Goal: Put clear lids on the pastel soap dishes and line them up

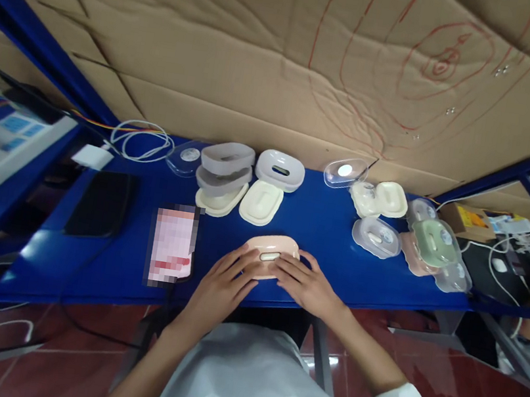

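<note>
A pink oval dish (pixel 263 244) with a pale oval piece at its centre lies near the front edge of the blue table. My left hand (pixel 225 282) rests on its left side, fingers spread over the rim. On the right side lies my right hand (pixel 304 284), its fingertips beside the pale centre piece (pixel 270 256). Both hands hold the dish between them. Behind it are a cream lid (pixel 261 202), a grey dish with a slot (pixel 280 170) and stacked grey dishes (pixel 228 157) over another cream piece.
A phone (pixel 172 244) and a black pad (pixel 99 203) lie to the left. Clear lids (pixel 346 172), cream pieces (pixel 391 199) and stacked covered dishes (pixel 432 243) stand at the right. Cardboard (pixel 266 59) rises behind the blue table (pixel 316 223). Another person's arm shows far right.
</note>
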Demonstrator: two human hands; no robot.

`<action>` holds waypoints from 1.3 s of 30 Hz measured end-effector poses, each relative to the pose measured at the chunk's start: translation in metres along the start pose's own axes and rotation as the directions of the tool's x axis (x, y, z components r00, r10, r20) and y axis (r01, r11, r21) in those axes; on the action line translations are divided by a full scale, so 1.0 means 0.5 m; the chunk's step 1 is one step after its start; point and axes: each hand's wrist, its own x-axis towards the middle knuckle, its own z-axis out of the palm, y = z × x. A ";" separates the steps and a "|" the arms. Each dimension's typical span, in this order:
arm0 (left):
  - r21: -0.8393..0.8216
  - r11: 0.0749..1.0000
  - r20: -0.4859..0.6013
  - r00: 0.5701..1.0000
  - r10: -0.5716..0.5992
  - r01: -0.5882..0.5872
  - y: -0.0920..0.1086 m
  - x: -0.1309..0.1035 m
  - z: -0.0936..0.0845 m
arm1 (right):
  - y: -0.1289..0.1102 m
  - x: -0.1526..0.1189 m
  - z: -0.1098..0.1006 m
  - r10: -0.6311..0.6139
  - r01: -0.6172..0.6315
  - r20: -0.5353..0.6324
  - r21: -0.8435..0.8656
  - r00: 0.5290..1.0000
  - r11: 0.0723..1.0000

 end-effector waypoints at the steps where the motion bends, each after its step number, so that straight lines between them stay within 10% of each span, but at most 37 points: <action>1: -0.001 1.000 0.000 1.000 -0.009 0.009 0.001 -0.004 -0.001 | 0.019 0.006 -0.006 0.003 -0.003 -0.023 0.014 1.000 1.000; 5: -0.036 0.998 -0.033 0.998 -0.049 0.048 0.009 -0.013 -0.006 | 0.162 0.077 -0.033 0.332 -0.340 -0.217 0.004 0.918 0.940; 10: -0.079 0.994 -0.052 0.996 -0.074 0.070 0.019 -0.015 -0.008 | 0.346 0.210 -0.011 0.800 -0.831 -0.331 0.077 0.500 0.551; 13: -0.087 0.993 -0.058 0.994 -0.089 0.084 0.020 -0.022 -0.008 | 0.380 0.240 -0.001 0.808 -0.818 -0.338 0.157 0.483 0.554; 19: -0.152 0.985 -0.110 0.989 -0.096 0.078 0.018 -0.041 -0.015 | 0.272 0.143 -0.004 0.801 -0.677 -0.322 0.429 0.504 0.598; 25: -0.175 0.983 -0.119 0.990 -0.076 0.055 0.011 -0.033 -0.013 | 0.093 -0.018 0.012 0.922 -0.537 -0.068 0.795 0.382 0.281; 27: -0.178 0.982 -0.093 0.993 -0.073 0.056 0.010 -0.029 -0.010 | 0.058 -0.049 0.008 0.888 -0.656 -0.183 0.615 0.422 0.438; 32: -0.191 0.975 -0.090 0.987 -0.132 0.113 0.014 -0.029 -0.010 | 0.050 -0.073 -0.004 0.601 -0.594 -0.103 0.091 0.793 0.799; 39: -0.277 0.930 -0.035 0.965 -0.261 0.241 0.020 -0.025 -0.009 | 0.041 -0.046 -0.031 0.420 -0.376 -0.101 0.296 0.902 0.878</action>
